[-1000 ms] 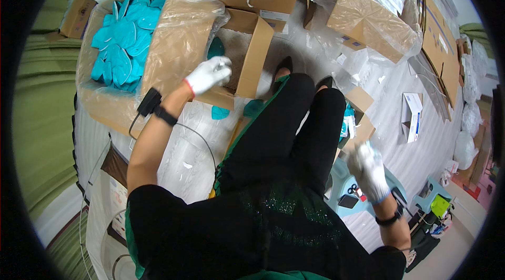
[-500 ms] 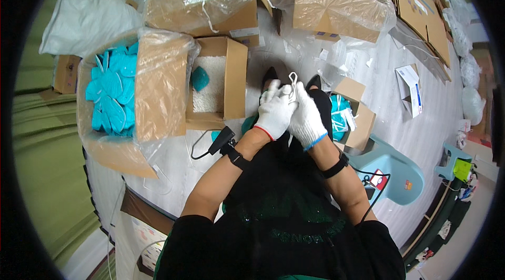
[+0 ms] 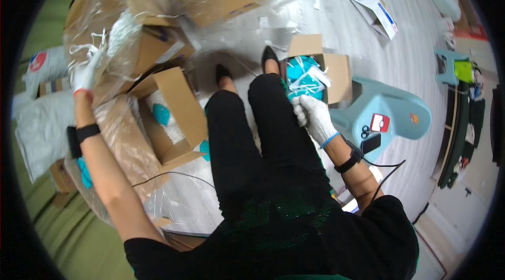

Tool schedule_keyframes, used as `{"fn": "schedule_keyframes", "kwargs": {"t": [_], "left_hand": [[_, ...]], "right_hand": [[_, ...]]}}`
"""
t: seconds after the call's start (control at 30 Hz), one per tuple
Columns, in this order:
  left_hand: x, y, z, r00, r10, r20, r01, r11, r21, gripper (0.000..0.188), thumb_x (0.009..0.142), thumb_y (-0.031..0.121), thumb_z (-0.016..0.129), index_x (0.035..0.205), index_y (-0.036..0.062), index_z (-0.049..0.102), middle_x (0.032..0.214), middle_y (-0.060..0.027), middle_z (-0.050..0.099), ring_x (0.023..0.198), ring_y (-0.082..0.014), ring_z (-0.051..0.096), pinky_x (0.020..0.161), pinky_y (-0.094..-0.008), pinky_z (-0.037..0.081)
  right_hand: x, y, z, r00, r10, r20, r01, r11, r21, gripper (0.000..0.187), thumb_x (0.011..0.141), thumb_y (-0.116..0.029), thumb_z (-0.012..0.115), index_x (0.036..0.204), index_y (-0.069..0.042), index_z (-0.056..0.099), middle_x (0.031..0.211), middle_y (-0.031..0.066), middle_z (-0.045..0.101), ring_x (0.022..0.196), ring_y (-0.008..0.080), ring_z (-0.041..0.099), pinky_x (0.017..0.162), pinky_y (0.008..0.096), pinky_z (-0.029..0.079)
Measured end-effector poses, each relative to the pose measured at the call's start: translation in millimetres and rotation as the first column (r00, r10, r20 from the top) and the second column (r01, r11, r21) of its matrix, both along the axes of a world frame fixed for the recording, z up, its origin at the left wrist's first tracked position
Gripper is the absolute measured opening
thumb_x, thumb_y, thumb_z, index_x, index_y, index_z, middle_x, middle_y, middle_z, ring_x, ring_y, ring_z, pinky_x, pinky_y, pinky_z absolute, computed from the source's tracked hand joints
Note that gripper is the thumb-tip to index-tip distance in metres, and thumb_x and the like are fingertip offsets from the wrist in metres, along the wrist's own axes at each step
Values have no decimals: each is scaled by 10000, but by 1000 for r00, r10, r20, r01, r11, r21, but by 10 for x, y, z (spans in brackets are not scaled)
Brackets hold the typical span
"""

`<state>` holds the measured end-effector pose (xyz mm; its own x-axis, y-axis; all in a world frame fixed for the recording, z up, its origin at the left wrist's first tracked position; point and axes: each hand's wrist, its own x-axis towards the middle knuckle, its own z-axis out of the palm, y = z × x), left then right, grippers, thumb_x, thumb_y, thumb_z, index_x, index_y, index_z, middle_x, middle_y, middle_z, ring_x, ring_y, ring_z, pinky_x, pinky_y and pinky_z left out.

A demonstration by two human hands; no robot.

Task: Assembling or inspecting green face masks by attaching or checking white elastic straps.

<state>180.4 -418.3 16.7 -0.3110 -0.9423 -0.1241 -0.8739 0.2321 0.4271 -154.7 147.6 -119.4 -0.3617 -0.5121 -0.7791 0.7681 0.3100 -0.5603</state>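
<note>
My left hand (image 3: pixel 86 76), in a white knitted glove with a red cuff, reaches far out to the left over a plastic-lined carton. Thin white cord (image 3: pixel 98 41) loops at its fingertips, which look closed on it, though they are small and blurred. My right hand (image 3: pixel 314 117), gloved in white with a blue cuff, is beside my right knee with its fingers curled in. Whatever it may hold is hidden. Just beyond it, a small open carton (image 3: pixel 338 77) contains teal pieces (image 3: pixel 304 72) with white cords and tags.
Another open carton (image 3: pixel 185 117) holds white material and a teal piece (image 3: pixel 161 115). At the right is a light-blue plastic stool (image 3: pixel 400 102) bearing scissors (image 3: pixel 365 131) and a phone (image 3: pixel 371 143). A dark cable (image 3: pixel 173 173) crosses the floor. A white-and-brown box (image 3: pixel 374 10) lies farther off.
My hands, together around a white cord loop before, are now apart. The left has swung far left to the lined carton; the right has dropped beside my knee. The view has turned and shifted.
</note>
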Motion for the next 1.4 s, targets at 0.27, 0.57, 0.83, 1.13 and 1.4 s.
{"fn": "schedule_keyframes", "kwargs": {"t": [0.27, 0.57, 0.83, 1.13, 1.4], "left_hand": [[-531, 1021, -768, 975, -40, 219, 164, 795, -583, 412, 920, 356, 524, 1115, 15, 647, 1181, -156, 621, 1156, -301, 544, 986, -350, 394], [-956, 2928, -1251, 983, -178, 42, 182, 965, -190, 134, 901, 77, 553, 959, 24, 662, 1120, -133, 643, 1174, -295, 526, 1016, -390, 376], [-718, 3369, -1526, 984, 177, -23, -171, 970, 174, 128, 887, 46, 555, 917, -19, 661, 1027, -133, 659, 1014, -249, 606, 931, -353, 439], [-988, 3312, -1532, 987, 142, -82, -127, 979, 160, 153, 893, 71, 565, 938, -34, 666, 962, -125, 675, 917, -225, 634, 889, -336, 460], [-1010, 3452, -1311, 981, 98, -166, -80, 990, 113, 154, 893, 82, 566, 943, -21, 669, 958, -121, 677, 921, -224, 636, 912, -329, 449]], "right_hand": [[-600, 782, -1541, 565, 699, -438, -240, 647, 724, 163, 859, -194, 572, 911, -52, 632, 735, 119, 643, 630, 248, 619, 562, 367, 486], [-1594, -357, -2135, 267, 846, -462, -63, 494, 867, 480, 730, -139, 641, 1187, -44, 531, 1153, 236, 569, 1104, 366, 555, 923, 431, 454], [-2016, -331, -2809, 526, 843, -112, -184, 241, 953, 767, 702, -392, 705, 1323, -49, 416, 1293, 207, 518, 1127, 352, 570, 931, 419, 481], [-1792, -8, -2406, -46, 916, -398, -231, 378, 896, 222, 820, -282, 609, 790, -73, 674, 793, 181, 654, 747, 371, 638, 672, 471, 500], [-1675, 236, -1854, 22, 887, -460, -198, 455, 868, 235, 827, -340, 597, 822, -127, 695, 881, 127, 674, 836, 341, 644, 764, 454, 494]]}}
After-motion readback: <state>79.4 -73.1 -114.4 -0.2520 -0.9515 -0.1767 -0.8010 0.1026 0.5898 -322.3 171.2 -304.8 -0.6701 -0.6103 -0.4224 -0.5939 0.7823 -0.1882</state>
